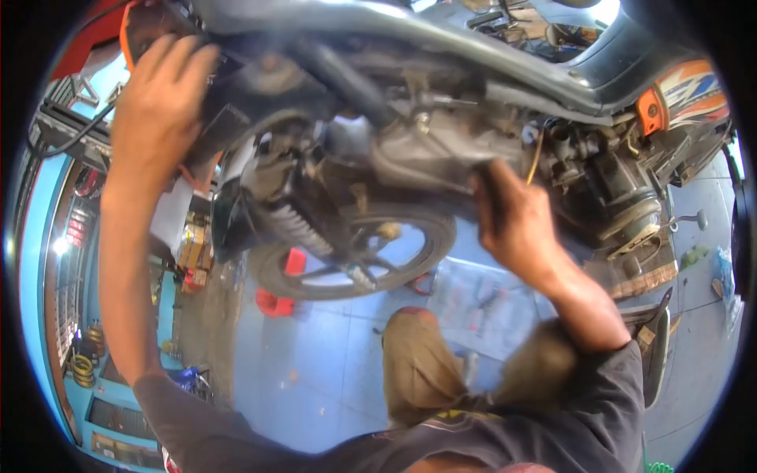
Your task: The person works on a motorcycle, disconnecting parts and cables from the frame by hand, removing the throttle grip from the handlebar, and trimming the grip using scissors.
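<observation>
A motorcycle with its body panels partly off fills the upper view, its grey frame cover (505,55) running across the top. My left hand (162,106) lies on the dark tail section beside an orange part, fingers stretched and slightly apart. Lower right of the grey engine casing (441,150), my right hand (520,225) is closed round a dark-handled tool (490,197). Motion blur hides the tool's tip and exact kind. Below the casing are the rear wheel (272,280) and a shock absorber spring (300,229).
On the blue floor, a red object (276,303) sits near the wheel, and a clear plastic sheet (481,307) lies by my knees. Shelves with coil springs (82,370) stand at the left. A wooden block (646,280) is under the engine side at right.
</observation>
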A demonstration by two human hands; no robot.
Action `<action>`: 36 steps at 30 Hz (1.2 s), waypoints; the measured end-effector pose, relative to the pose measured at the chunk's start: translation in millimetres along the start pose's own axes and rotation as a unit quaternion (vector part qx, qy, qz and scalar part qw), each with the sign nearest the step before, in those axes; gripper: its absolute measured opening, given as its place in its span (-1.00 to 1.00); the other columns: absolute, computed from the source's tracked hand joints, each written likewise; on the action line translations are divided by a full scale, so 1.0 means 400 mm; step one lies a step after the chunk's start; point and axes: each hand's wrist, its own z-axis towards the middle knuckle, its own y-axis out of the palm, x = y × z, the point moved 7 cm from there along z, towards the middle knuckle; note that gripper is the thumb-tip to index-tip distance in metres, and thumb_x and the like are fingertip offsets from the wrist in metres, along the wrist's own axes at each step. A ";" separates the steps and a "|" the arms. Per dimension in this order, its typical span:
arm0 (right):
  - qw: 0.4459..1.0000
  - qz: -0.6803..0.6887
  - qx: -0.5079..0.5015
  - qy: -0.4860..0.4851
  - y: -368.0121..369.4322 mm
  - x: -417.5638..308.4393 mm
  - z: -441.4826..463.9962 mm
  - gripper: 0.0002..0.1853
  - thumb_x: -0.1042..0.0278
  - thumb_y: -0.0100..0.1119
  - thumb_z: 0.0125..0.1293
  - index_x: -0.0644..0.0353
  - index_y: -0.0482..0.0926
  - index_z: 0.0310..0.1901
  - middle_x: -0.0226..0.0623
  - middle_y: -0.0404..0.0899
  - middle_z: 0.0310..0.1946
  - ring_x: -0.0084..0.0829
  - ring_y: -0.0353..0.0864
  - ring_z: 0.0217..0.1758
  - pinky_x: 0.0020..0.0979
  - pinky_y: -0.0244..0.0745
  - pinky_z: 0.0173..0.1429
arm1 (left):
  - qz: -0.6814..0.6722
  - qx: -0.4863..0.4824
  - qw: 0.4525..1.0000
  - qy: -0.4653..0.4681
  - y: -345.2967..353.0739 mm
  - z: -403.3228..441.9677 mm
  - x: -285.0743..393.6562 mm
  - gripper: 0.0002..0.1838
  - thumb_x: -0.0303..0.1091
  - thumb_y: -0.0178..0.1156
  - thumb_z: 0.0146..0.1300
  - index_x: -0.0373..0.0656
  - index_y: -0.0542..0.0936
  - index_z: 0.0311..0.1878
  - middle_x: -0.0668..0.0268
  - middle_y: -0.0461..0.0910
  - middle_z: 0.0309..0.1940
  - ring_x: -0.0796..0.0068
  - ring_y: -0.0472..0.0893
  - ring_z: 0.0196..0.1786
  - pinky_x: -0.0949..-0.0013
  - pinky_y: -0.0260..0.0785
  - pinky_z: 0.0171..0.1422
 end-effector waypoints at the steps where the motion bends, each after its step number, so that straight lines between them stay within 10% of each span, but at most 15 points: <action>1: 1.000 0.011 0.009 -0.008 -0.004 0.001 0.004 -0.86 0.54 0.15 0.33 0.30 0.36 -0.23 0.12 0.50 -0.56 0.21 0.56 -0.42 -0.01 0.39 -0.44 | -0.020 -0.020 0.998 -0.054 0.013 -0.017 -0.033 -0.50 -0.73 0.16 -0.09 -0.27 0.54 0.03 0.13 0.54 0.00 0.05 0.50 0.14 0.13 0.43 0.22; 14: 0.999 0.005 -0.009 0.053 -0.031 0.013 -0.001 -0.92 0.56 0.11 0.33 0.29 0.40 -0.23 0.13 0.47 -0.52 0.22 0.53 -0.40 -0.04 0.39 -0.42 | -0.127 -0.031 0.990 -0.050 -0.002 -0.029 -0.018 -0.78 -0.60 0.14 0.13 -0.30 0.54 -0.11 0.08 0.53 -0.16 0.05 0.56 -0.01 0.14 0.46 0.04; 18: 0.998 -0.056 -0.002 0.012 -0.017 -0.009 -0.005 -0.93 0.51 0.08 0.36 0.29 0.41 -0.23 0.11 0.45 -0.58 0.22 0.54 -0.39 0.00 0.38 -0.40 | -0.114 -0.025 0.993 -0.030 0.007 -0.052 -0.018 -0.62 -0.57 0.16 0.18 -0.20 0.54 0.11 0.05 0.49 0.11 -0.04 0.50 0.16 0.05 0.38 0.19; 20: 0.995 -0.082 -0.035 0.050 -0.010 -0.019 -0.008 -0.90 0.46 0.11 0.35 0.29 0.42 -0.21 0.14 0.52 -0.44 0.22 0.56 -0.36 0.03 0.43 -0.33 | -0.054 0.032 0.997 -0.046 -0.107 0.011 0.062 -0.88 -0.59 0.11 0.23 -0.34 0.61 -0.22 -0.05 0.57 -0.32 -0.17 0.56 -0.25 0.01 0.46 -0.03; 21: 0.991 -0.127 -0.028 0.019 -0.009 -0.042 0.000 -0.87 0.43 0.14 0.33 0.28 0.44 -0.19 0.18 0.52 -0.31 0.21 0.57 -0.30 0.02 0.47 -0.26 | -0.011 0.180 0.980 -0.087 -0.108 -0.007 0.095 -0.85 -0.61 0.10 0.25 -0.36 0.63 -0.16 0.03 0.60 -0.25 -0.03 0.59 -0.16 0.12 0.48 0.04; 22: 0.985 -0.170 -0.021 -0.011 -0.007 -0.065 0.008 -0.84 0.40 0.17 0.31 0.28 0.45 -0.18 0.21 0.53 -0.18 0.20 0.58 -0.24 0.01 0.50 -0.20 | 0.006 0.068 0.983 -0.168 -0.055 -0.029 0.093 -0.68 -0.43 0.19 0.23 -0.15 0.56 0.07 0.07 0.56 0.08 0.00 0.56 0.13 0.10 0.43 0.14; 26: 0.953 -0.246 0.087 -0.154 0.000 -0.141 0.072 -0.55 0.29 0.22 0.28 0.36 0.44 0.12 0.22 0.45 0.08 0.18 0.52 0.06 -0.04 0.45 0.16 | -0.399 0.026 0.794 -0.458 -0.027 -0.018 0.211 -0.67 -0.17 0.21 0.27 -0.25 0.57 -0.08 0.12 0.70 -0.31 0.03 0.69 -0.21 0.10 0.49 -0.01; 30: 0.985 -0.166 0.023 -0.049 0.052 -0.092 0.098 -0.46 0.29 0.21 0.29 0.48 0.38 0.20 0.24 0.46 0.07 0.21 0.50 0.08 0.00 0.41 0.22 | -0.444 0.115 0.660 -0.595 0.020 -0.002 0.323 -0.55 -0.19 0.34 0.16 -0.35 0.47 -0.06 0.04 0.69 -0.35 -0.01 0.69 -0.25 0.06 0.49 -0.02; 36: 0.989 -0.143 0.018 -0.030 0.019 -0.037 0.157 -0.56 0.28 0.24 0.26 0.41 0.47 0.07 0.28 0.49 -0.07 0.23 0.47 0.08 0.06 0.39 0.19 | -0.327 0.254 0.688 -0.596 0.021 0.030 0.396 -0.52 -0.28 0.43 0.05 -0.43 0.47 -0.11 -0.04 0.64 -0.35 -0.01 0.66 -0.28 0.09 0.48 -0.11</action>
